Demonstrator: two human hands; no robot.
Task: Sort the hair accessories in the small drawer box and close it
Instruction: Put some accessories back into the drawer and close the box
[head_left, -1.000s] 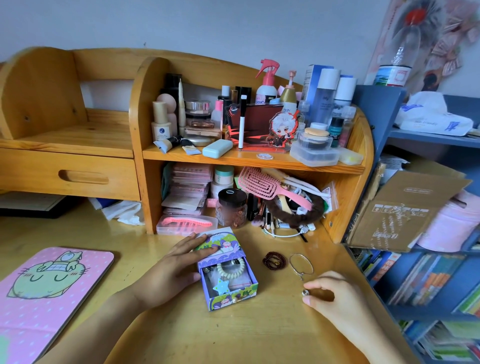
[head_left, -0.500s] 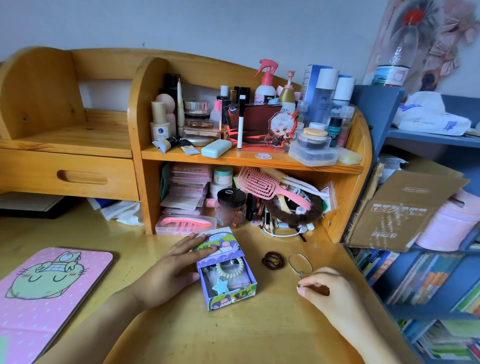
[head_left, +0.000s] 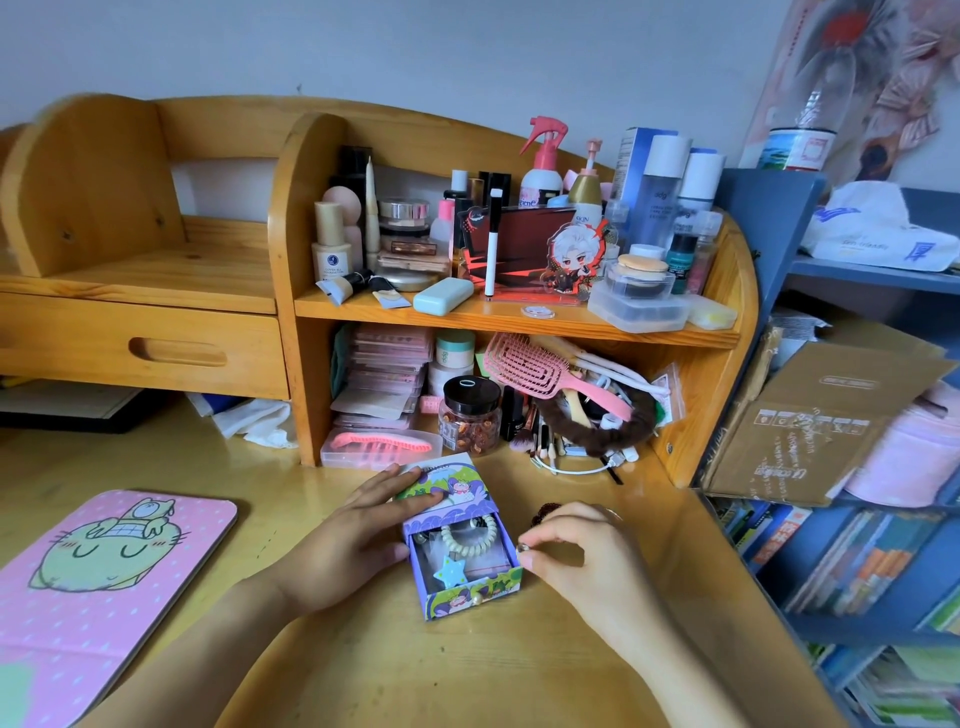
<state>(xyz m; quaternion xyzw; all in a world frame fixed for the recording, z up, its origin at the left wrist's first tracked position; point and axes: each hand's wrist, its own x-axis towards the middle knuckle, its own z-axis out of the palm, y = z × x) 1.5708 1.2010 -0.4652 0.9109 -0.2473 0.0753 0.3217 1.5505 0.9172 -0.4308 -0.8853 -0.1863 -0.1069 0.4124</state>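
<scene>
The small drawer box (head_left: 453, 491), purple and green with cartoon print, stands on the desk with its drawer (head_left: 470, 592) pulled out toward me. Inside lie a cream spiral hair tie (head_left: 470, 538) and a blue star clip (head_left: 450, 570). My left hand (head_left: 353, 540) holds the box, fingers on its top and thumb at its left side. My right hand (head_left: 587, 566) is at the drawer's right edge, pinching the small bead (head_left: 524, 546) of a thin hair ring; most of the ring is hidden by the hand. A brown hair tie (head_left: 540, 512) peeks out behind that hand.
A wooden desk organizer (head_left: 280, 270) crowded with cosmetics, a pink brush (head_left: 524, 369) and a jar (head_left: 470, 415) stands right behind the box. A pink cartoon pad (head_left: 104, 571) lies at the left. A blue bookshelf (head_left: 857, 571) and a cardboard box (head_left: 810, 431) border the desk's right edge.
My right hand picked the thin hair ring up from the desk and carried it left to the drawer's right edge. My left hand stayed on the box.
</scene>
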